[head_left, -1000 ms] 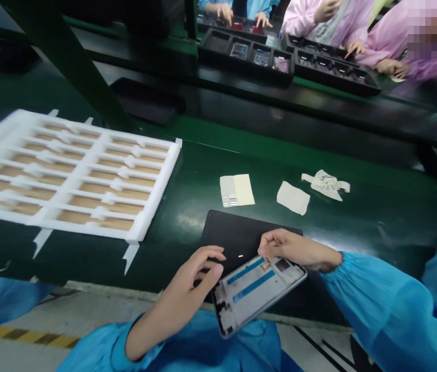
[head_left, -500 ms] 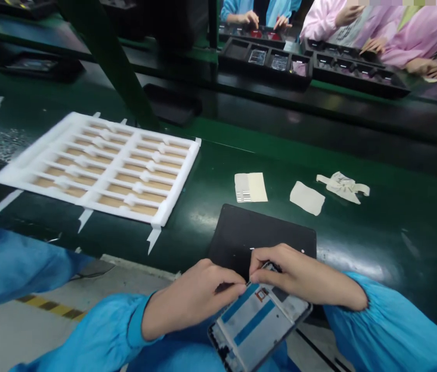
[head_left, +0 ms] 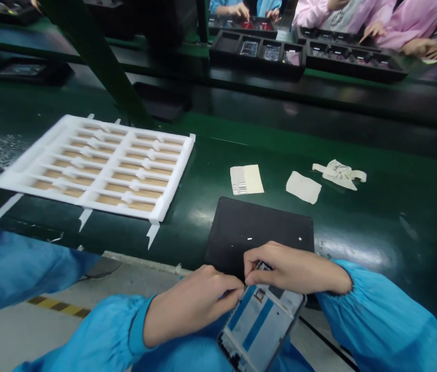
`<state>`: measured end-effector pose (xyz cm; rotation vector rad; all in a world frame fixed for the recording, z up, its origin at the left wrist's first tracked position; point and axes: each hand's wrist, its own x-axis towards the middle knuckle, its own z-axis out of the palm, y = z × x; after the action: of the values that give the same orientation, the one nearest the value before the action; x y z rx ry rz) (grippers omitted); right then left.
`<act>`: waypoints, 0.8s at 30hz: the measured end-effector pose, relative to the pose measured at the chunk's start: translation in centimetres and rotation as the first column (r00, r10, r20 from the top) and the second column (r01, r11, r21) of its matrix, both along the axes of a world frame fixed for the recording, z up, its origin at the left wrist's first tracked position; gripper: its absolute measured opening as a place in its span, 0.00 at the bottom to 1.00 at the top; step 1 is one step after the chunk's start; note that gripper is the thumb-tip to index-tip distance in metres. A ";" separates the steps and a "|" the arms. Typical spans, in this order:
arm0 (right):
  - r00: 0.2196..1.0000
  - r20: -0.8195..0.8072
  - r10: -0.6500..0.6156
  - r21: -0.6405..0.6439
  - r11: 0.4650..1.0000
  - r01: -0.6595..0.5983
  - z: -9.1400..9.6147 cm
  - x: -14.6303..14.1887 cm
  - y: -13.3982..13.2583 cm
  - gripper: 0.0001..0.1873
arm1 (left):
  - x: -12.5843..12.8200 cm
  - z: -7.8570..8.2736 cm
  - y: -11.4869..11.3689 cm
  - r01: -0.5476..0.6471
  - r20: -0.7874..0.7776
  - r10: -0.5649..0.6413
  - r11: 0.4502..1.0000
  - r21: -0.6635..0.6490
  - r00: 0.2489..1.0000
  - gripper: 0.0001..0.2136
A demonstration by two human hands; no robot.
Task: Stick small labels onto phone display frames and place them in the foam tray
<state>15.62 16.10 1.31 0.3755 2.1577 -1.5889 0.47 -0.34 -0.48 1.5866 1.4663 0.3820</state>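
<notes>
One phone frame (head_left: 260, 326) partly under right hand (head_left: 290, 267), edge by left hand (head_left: 197, 300).

Count gives the wearer's two hands (head_left: 195, 298), one phone frame (head_left: 268, 331) with two blue strips (head_left: 258, 325), one black mat (head_left: 260, 225) with three pale scraps (head_left: 303, 187) beyond it, and one white foam tray (head_left: 177, 178) with three near-edge tape tabs (head_left: 85, 218).
</notes>
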 end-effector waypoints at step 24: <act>0.999 0.041 0.005 0.081 0.997 -0.008 0.9 0.4 -0.9 0.05 | 0.2 0.1 0.3 0.124 -0.041 -0.123 0.992 0.018 0.992 0.11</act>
<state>16.06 15.16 2.19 0.4226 2.1944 -1.4810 0.71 -0.07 -0.43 1.7007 1.3891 0.2961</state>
